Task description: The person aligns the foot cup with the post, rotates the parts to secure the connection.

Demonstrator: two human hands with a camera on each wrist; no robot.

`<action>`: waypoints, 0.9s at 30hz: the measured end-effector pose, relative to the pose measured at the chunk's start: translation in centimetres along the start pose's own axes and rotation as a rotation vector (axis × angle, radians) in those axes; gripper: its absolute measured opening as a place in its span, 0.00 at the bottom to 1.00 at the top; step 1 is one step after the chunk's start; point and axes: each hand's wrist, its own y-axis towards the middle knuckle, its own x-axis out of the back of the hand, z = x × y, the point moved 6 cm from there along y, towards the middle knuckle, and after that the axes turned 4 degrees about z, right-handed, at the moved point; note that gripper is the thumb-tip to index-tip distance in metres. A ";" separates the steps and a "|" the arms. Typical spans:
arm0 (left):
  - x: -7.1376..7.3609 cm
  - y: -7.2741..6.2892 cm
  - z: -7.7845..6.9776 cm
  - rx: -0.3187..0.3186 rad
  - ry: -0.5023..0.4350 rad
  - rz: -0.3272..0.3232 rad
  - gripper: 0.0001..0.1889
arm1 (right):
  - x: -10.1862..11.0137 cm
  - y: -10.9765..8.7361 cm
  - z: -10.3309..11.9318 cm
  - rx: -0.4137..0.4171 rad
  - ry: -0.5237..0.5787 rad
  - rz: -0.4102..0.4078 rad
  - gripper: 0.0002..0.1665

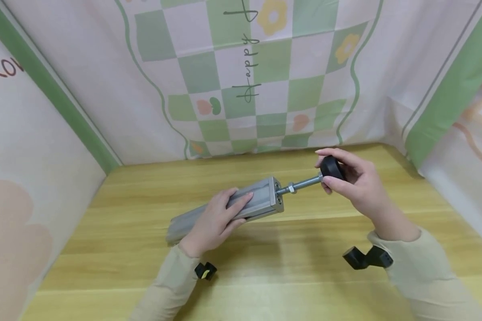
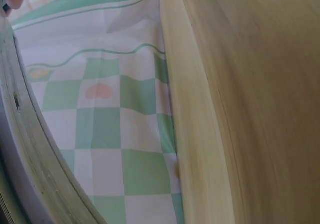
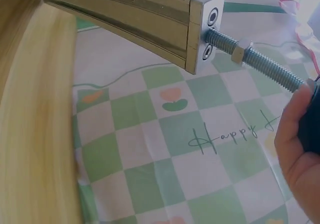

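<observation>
A grey aluminium profile [image 1: 261,198] slants up from the wooden table, its left end low and its right end raised. My left hand [image 1: 217,218] grips it around the middle, with fingers over the top and the thumb along the near side. From the metal end plate [image 3: 205,34], which has bolts in it, a threaded rod [image 3: 272,69] sticks out. A hex nut [image 3: 241,51] sits partway along that rod. At the rod's outer end is a round black levelling foot [image 1: 331,167], pinched between the thumb and fingers of my right hand [image 1: 357,183]. In the left wrist view the left hand is hidden.
The wooden table [image 1: 241,276] spreads beneath both hands. Behind it hangs a white and green checked curtain [image 1: 273,98], with more printed cloth at left and right. A small black device [image 1: 367,258] is worn at the right wrist and another [image 1: 205,270] at the left.
</observation>
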 end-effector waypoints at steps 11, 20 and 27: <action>-0.2 0.0 0.0 0.007 -0.001 0.001 0.29 | 0.7 -0.6 -0.7 -0.363 -0.423 -0.126 0.13; 0.2 -0.5 0.4 0.014 0.016 0.013 0.29 | 1.3 -0.8 -0.6 -0.288 -0.395 0.339 0.41; -0.1 -0.7 0.4 0.006 0.027 0.026 0.28 | 2.1 -1.6 -0.7 -0.290 -0.369 0.470 0.51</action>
